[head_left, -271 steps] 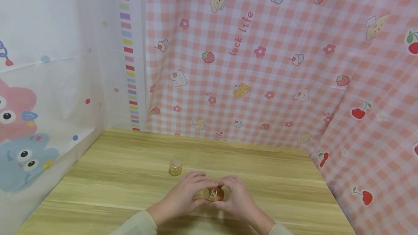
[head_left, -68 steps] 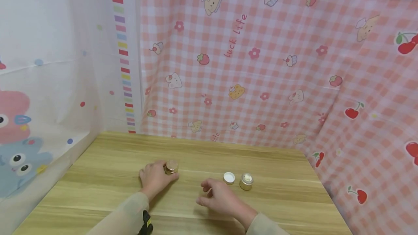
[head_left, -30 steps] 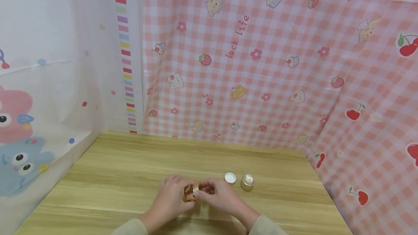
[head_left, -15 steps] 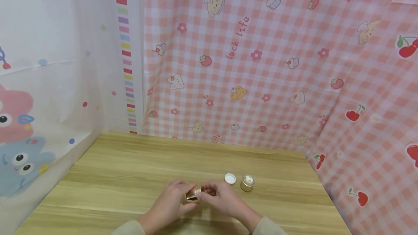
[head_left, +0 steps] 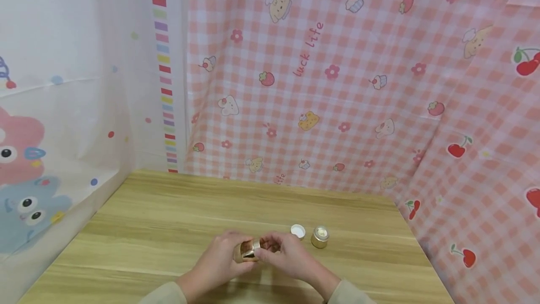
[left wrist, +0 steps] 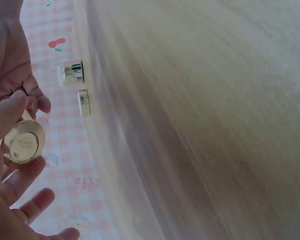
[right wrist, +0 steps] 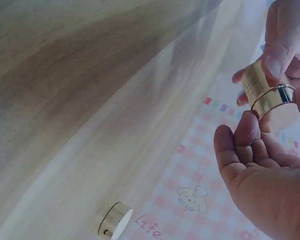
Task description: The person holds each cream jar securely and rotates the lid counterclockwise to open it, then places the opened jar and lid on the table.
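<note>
A small gold jar (head_left: 244, 252) is held on its side above the front of the table, between my two hands. My left hand (head_left: 217, 259) grips the jar's body with thumb and fingers; its round base (left wrist: 25, 146) faces the camera in the left wrist view. At the other end, my right hand (head_left: 293, 258) pinches the gold lid (right wrist: 272, 101) between thumb and fingertips. The lid sits against the body with a thin seam between them. A second gold jar (head_left: 320, 237) stands without its lid, showing whitish contents, to the right of my right hand.
Beside the second jar lies a loose gold lid (head_left: 297, 231), its white inside upward. Wood-grain table (head_left: 177, 210) stretches around the hands. A pink checked cloth (head_left: 320, 93) hangs behind and to the right, a white printed cloth (head_left: 80, 121) at the left.
Since the earliest frame, the first jar was opened and set down at right with its lid. My left hand took the other jar from the left; both hands now hold it, body slightly turned.
</note>
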{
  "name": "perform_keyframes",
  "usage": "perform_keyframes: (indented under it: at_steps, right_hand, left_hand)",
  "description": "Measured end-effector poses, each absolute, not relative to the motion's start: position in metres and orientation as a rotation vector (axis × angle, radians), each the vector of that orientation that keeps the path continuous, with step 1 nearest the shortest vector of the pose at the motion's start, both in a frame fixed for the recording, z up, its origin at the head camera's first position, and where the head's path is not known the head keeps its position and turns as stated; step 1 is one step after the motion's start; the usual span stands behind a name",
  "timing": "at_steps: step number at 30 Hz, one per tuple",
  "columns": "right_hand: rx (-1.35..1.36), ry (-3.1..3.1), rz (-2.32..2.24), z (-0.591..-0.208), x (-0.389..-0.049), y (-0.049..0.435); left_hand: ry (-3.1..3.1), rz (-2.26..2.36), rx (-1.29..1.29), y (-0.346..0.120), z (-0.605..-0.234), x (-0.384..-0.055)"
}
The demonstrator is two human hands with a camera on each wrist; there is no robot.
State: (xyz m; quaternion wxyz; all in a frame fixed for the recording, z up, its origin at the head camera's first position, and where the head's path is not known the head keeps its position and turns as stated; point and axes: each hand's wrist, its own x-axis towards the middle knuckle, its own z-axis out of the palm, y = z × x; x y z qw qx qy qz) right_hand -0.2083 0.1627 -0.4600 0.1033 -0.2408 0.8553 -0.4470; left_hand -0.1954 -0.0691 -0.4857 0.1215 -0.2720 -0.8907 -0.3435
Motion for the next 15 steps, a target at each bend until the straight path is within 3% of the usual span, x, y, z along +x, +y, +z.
perform_keyframes:
  at_steps: [15]
  right_hand:
    - [-0.639,2.439,-1.419,-0.4567,-0.2045,0.1632]
  left_hand:
    - [-2.536,-0.947,-0.746,-0.0705,-0.4851,-0.1899]
